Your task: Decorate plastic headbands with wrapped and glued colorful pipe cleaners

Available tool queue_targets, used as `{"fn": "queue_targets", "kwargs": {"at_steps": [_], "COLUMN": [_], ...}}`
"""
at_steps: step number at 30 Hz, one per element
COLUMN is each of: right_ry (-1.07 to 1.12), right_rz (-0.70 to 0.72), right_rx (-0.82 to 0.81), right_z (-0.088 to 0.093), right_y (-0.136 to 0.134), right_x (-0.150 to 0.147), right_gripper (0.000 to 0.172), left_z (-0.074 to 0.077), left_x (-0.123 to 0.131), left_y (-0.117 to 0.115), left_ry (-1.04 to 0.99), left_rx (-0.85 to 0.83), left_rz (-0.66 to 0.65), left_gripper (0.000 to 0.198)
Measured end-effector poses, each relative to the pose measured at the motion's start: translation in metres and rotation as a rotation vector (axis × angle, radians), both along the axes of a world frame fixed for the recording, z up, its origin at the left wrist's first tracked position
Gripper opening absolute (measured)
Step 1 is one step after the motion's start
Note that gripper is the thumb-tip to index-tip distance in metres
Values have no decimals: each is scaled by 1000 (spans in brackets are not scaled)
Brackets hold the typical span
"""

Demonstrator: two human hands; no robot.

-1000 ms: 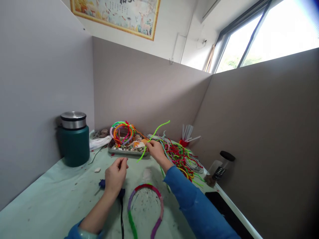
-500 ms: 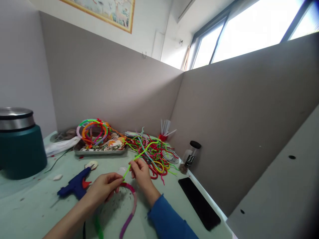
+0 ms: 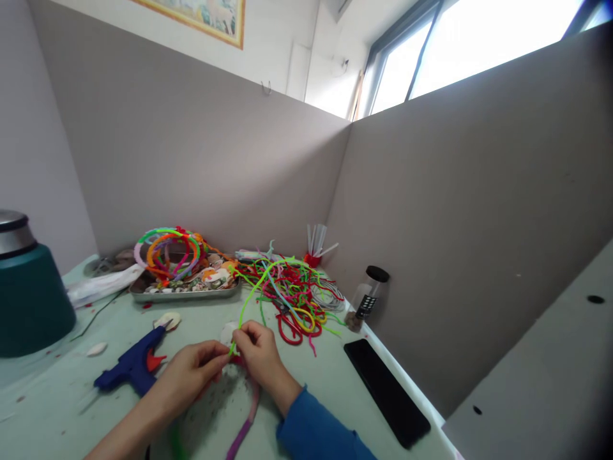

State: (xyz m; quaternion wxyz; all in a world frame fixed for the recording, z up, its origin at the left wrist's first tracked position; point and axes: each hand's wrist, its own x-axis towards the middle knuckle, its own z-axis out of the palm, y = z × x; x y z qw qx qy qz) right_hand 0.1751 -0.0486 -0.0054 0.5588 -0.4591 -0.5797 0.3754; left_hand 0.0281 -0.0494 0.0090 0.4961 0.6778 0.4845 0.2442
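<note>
My left hand (image 3: 189, 374) and my right hand (image 3: 256, 354) meet low in the middle of the view, both pinched on the lower end of a bright green pipe cleaner (image 3: 249, 294) that arcs up and back over the table. Under the hands lies a headband (image 3: 246, 418) wrapped in red, pink and purple fuzz; only part of it shows. A blue glue gun (image 3: 129, 367) lies just left of my left hand.
A tangled pile of coloured pipe cleaners (image 3: 294, 294) lies behind the hands. A metal tray (image 3: 184, 294) at the back holds finished hoops and shells. A teal flask (image 3: 26, 297) stands at far left, a black phone (image 3: 385, 390) and a small jar (image 3: 366, 300) at right.
My right hand has brought the green pipe cleaner from the tray down to the headband, and the left hand has joined it. The view has swung right.
</note>
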Motion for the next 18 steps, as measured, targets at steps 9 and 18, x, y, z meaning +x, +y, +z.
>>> {"fn": "queue_targets", "kwargs": {"at_steps": [9,18], "right_ry": [74,146], "right_rz": [-49,164], "right_rx": [-18,-94], "right_z": [-8,-3], "right_y": [5,-1], "right_x": [1,1], "right_gripper": [24,23], "left_z": [8,-2], "left_x": [1,-4], "left_y": [-4,3], "left_ry": [38,29], "left_rx": [22,37], "left_rz": [66,143], "left_gripper": [33,40]}}
